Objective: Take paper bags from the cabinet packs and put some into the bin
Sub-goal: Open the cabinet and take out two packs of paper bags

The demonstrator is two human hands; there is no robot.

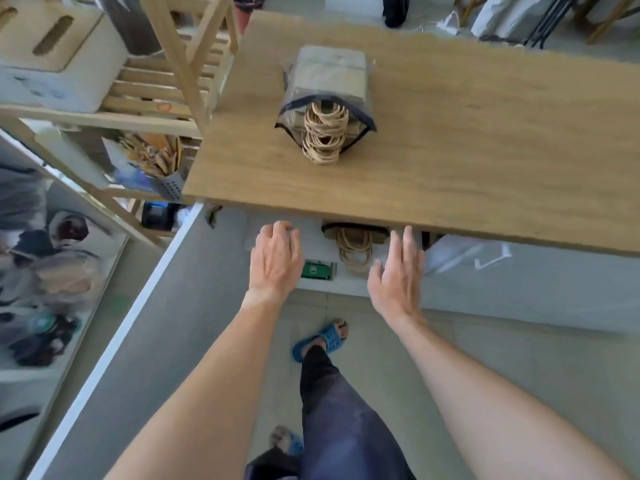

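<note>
A pack of brown paper bags [329,77] in clear plastic lies on the wooden cabinet top [450,140], its twisted-paper handles [323,136] spilling toward me. A second pack [355,239] sits under the top's front edge, only its handles and dark wrapper rim showing. My left hand [275,261] hovers left of that lower pack, fingers curled and apart, holding nothing. To the pack's right, my right hand [398,271] is held flat with fingers extended, also empty. Neither hand touches the pack.
A wooden slatted shelf [156,88] stands to the left with a cardboard box [52,32] and a grey perforated holder of sticks [162,168]. A small green-labelled device [317,270] lies below the top. My leg and blue sandal [322,341] are on the tiled floor.
</note>
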